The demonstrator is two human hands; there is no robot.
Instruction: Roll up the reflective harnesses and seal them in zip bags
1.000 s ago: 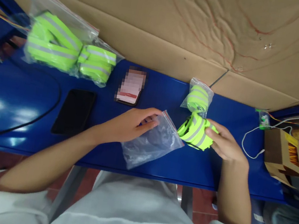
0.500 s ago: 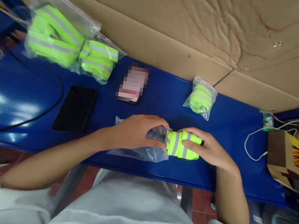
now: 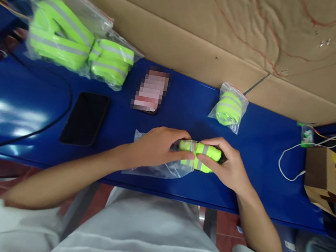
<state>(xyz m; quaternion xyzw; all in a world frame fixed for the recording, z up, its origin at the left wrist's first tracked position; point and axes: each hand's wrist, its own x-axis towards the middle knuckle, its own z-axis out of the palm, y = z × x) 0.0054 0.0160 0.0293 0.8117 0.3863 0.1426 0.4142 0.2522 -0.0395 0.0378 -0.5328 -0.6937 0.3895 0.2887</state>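
A folded bundle of neon-yellow reflective strap [image 3: 207,151] with grey stripes lies partly inside a clear zip bag [image 3: 160,171] near the table's front edge. My left hand [image 3: 160,146] is closed on the bag's mouth, thumb in front and fingers behind. Around the bundle's right end, my right hand [image 3: 229,164] is closed, its thumb pressing the front face. The bag's red-lined opening crosses about the middle of the bundle. My left hand hides part of the bag.
Larger bagged yellow straps [image 3: 62,33] and a smaller bagged bundle [image 3: 110,62] rest at the back left. Another bagged roll [image 3: 229,108] stands behind my hands. A black tablet [image 3: 85,118], a phone [image 3: 151,91], a cardboard box [image 3: 324,173] and a white cable [image 3: 281,158] lie on the blue table [image 3: 185,116].
My right hand has moved left, and the strap bundle has gone further into the clear bag. My left hand keeps hold of the bag's mouth. The view has shifted slightly.
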